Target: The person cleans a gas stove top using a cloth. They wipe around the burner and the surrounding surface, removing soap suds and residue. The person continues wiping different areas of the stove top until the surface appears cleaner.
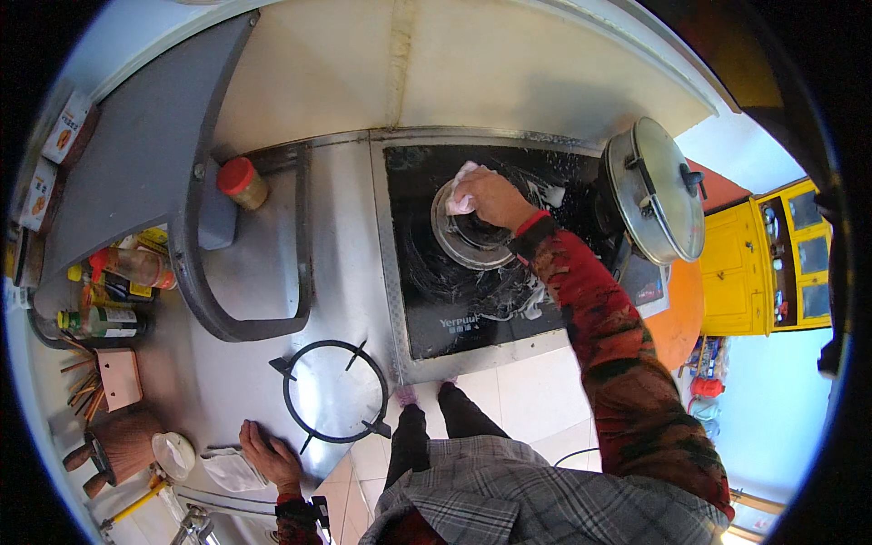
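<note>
My right hand (496, 197) grips a crumpled pale pink cloth (465, 182) against the upper left rim of a round metal burner (470, 256). The burner sits in a black gas hob (436, 306), whose surface carries white foamy smears (531, 305). My left hand (271, 455) lies on the stainless steel counter (225, 402), fingers spread and holding nothing. Just beside it is a folded whitish cloth (234, 469). A black pot-support ring (289, 398) rests on the counter between that hand and the hob.
A lidded steel pot (623, 177) stands on the hob's right side. At the left are a red-lidded jar (253, 191), several bottles (109, 321), a chopstick holder (121, 376) and a grey curved panel (146, 116). A faucet (194, 524) shows at bottom left.
</note>
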{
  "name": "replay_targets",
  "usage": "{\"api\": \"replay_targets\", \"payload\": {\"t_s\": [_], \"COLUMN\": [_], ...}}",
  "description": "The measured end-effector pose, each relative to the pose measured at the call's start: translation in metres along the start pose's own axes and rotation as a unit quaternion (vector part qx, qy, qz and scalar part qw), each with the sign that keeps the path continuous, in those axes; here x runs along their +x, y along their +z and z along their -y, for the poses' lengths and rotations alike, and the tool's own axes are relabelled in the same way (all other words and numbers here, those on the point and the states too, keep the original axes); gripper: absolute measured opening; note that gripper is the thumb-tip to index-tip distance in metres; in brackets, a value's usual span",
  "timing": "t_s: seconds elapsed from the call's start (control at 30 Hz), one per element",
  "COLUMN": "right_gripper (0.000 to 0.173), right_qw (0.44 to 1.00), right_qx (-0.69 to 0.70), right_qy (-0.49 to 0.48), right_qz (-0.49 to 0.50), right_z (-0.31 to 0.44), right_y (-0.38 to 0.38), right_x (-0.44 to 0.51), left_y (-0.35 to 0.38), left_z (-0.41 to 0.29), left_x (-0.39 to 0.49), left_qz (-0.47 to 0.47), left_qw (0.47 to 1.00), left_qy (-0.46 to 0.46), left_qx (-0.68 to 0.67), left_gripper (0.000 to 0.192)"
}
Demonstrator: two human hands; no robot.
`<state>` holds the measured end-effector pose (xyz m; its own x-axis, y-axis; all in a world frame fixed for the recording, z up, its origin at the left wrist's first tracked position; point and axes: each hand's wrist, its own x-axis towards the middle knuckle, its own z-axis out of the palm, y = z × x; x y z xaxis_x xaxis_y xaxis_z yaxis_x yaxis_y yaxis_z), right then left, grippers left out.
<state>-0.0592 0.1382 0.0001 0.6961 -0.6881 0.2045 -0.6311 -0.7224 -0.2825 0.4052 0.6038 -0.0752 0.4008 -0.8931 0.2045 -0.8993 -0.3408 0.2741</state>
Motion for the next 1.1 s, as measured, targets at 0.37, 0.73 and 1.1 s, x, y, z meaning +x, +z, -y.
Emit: {"api": "replay_targets", "payload": {"t_s": [0.37,0.73,1.1], "right_gripper": [0.019,0.016,0.013], "right_qw": [0.982,0.995,0.948], "right_qx": [-0.037,0.000,-0.093], "right_qy": [0.181,-0.042,0.294], "right_qz": [0.030,0.093,0.079], "right_z": [-0.039,-0.022,-0.047], "right_y": [-0.020,-0.003,-0.010], "right_x": [-0.013,0.025,-0.033], "left_y": [0.000,0.001,-0.006], "left_z": [0.000,0.000,-0.006], "left_x": [0.000,0.001,0.002], "left_qz": [0.005,-0.004,0.006], "left_qw": [1.000,1.000,0.999], "left_qy": [-0.011,-0.009,-0.028], "left_qx": [-0.016,-0.022,-0.027], "left_gripper": [0.046,0.045,0.045]}}
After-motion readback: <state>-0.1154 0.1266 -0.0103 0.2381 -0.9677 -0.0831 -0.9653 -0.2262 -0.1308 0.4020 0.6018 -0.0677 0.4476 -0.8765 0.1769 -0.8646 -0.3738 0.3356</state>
